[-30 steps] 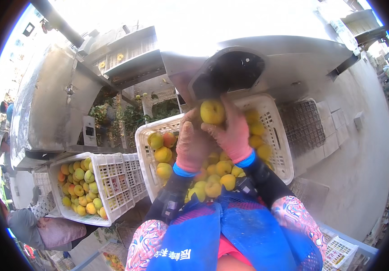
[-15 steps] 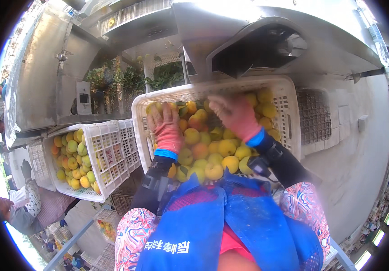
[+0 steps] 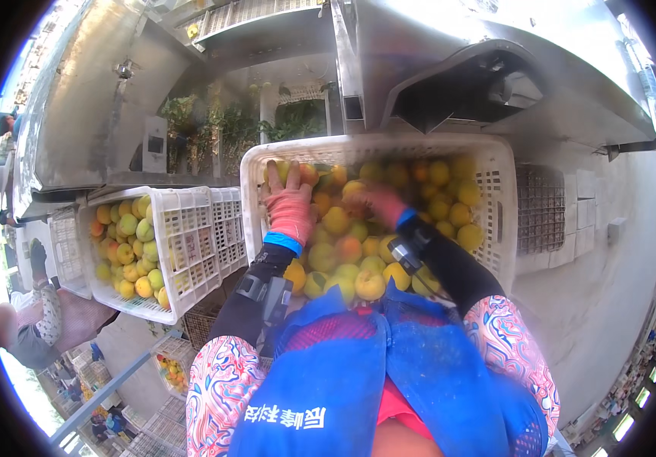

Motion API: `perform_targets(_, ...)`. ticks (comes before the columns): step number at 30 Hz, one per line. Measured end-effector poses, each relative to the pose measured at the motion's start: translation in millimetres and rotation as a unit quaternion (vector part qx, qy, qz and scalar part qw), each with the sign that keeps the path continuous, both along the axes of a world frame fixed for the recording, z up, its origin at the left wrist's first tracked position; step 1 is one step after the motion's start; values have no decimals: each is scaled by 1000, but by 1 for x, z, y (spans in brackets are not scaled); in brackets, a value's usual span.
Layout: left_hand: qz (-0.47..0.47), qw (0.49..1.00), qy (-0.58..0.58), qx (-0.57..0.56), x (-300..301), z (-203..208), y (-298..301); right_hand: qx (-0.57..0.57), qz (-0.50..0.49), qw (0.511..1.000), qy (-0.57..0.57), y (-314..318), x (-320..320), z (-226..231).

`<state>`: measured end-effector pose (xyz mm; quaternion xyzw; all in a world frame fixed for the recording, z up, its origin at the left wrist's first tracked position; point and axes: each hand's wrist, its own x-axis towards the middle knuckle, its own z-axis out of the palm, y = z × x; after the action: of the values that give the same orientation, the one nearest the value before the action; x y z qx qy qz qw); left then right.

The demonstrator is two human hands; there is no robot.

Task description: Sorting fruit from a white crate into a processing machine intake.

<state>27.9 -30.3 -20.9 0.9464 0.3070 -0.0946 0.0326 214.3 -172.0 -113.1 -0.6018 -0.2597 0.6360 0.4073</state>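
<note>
A white plastic crate (image 3: pixel 505 244) full of yellow-orange fruit that look like peaches (image 3: pixel 370 285) stands before me. My left hand (image 3: pixel 290 212), in a pink glove with bare fingertips, lies on the fruit at the crate's far left, its fingers spread. Lower and farther right, my right hand (image 3: pixel 383 204) is over the fruit near the middle. It is gloved the same way and smeared by motion, so I cannot tell whether a fruit is in its fingers. Blue bands circle both wrists.
Another white crate (image 3: pixel 183 251) with similar fruit stands tilted at the left. Beyond the crates is a metal machine (image 3: pixel 76 99) with an overhanging dark opening (image 3: pixel 465 87). A dark grid (image 3: pixel 540 209) lies at the right. Another person's arm (image 3: pixel 50 312) shows at far left.
My right hand has swept left and toward me, uncovering fruit at the far right. My left hand remains on the fruit at the far left. The whole view has shifted slightly.
</note>
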Motion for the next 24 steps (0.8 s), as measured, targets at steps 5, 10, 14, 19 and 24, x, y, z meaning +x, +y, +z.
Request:
perform_targets(5,87,731,-379,-560,-4,5,-39,46,-133,964,225,-26,-3,75)
perform_targets(10,114,492,-428,-750,20,57,-55,104,-70,965,231,-43,6,118)
perform_targets(14,45,733,-499,-459,20,62,-59,210,-269,922,-183,-53,-33,164)
perform_targets(19,-39,822,-535,-192,38,79,-78,225,-226,891,-323,-49,-46,207)
perform_targets(24,-22,829,-536,-159,52,85,-79,246,-285,827,-418,-39,-25,222)
